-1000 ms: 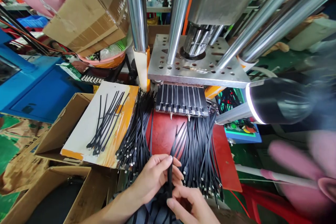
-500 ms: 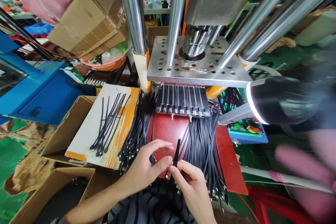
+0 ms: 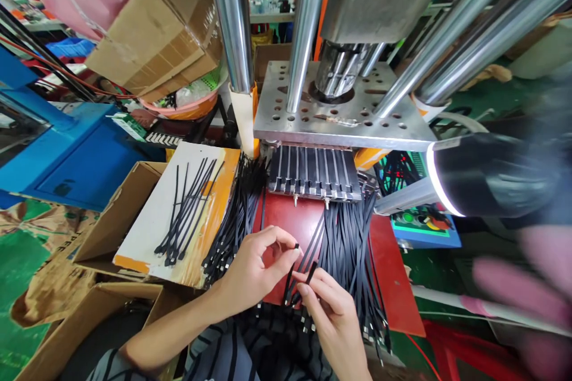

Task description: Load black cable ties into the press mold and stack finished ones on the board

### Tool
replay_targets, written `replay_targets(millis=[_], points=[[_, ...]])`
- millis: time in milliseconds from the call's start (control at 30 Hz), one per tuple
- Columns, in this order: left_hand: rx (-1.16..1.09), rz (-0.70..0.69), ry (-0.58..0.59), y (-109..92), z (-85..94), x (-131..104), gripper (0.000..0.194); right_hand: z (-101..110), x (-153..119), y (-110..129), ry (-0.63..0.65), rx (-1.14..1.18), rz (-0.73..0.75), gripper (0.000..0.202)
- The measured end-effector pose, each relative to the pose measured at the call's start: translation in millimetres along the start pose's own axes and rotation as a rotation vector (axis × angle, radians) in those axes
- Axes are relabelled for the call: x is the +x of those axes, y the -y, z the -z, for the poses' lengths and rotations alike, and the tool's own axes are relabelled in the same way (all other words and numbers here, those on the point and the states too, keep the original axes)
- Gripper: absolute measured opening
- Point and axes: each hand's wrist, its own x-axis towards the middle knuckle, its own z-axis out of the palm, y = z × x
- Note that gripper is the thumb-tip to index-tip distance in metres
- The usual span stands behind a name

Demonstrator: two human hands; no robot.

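Note:
My left hand (image 3: 257, 268) is closed in a pinch on the end of a black flat cable (image 3: 289, 283) with a small metal plug, held above the red board (image 3: 286, 214). Close beside it, my right hand (image 3: 333, 306) pinches a black strip of cable (image 3: 311, 272) between thumb and forefinger. Whether both hands hold the same cable I cannot tell. To the right hangs a thick bundle of black flat cables (image 3: 348, 244) with metal plugs at their lower ends. Another cable pile (image 3: 235, 220) lies left of my left hand.
A slotted black mould (image 3: 315, 172) sits under the press's steel plate (image 3: 286, 125), between shiny columns. Several cables lie on a white board (image 3: 154, 214) at left, over a cardboard box (image 3: 120, 217). A black lamp (image 3: 482, 172) juts in from the right. A blurred pink shape (image 3: 513, 286) is at far right.
My left hand has closed from spread fingers into a pinch on a cable end. The strip in my right hand has shifted lower and right. The view has moved slightly.

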Motion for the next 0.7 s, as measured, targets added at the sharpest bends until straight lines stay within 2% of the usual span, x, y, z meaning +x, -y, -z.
replay_targets(millis=[100,233,400,700], points=[[-0.130,0.103,0.004,1.7,1.9,-3.0,0.015,4.7,5.7,1.6,-0.039,-0.029,0.105,0.020],[-0.235,0.082,0.070,0.9,4.8,-5.1,0.016,4.3,14.8,8.6,-0.034,-0.011,0.204,0.020],[-0.190,-0.008,0.096,-0.2,10.3,-3.3,0.015,0.6,19.4,11.1,0.055,0.004,0.180,0.018],[-0.150,-0.014,0.100,-1.0,17.9,8.0,0.020,-1.9,28.6,17.7,0.091,0.006,0.139,0.021]])
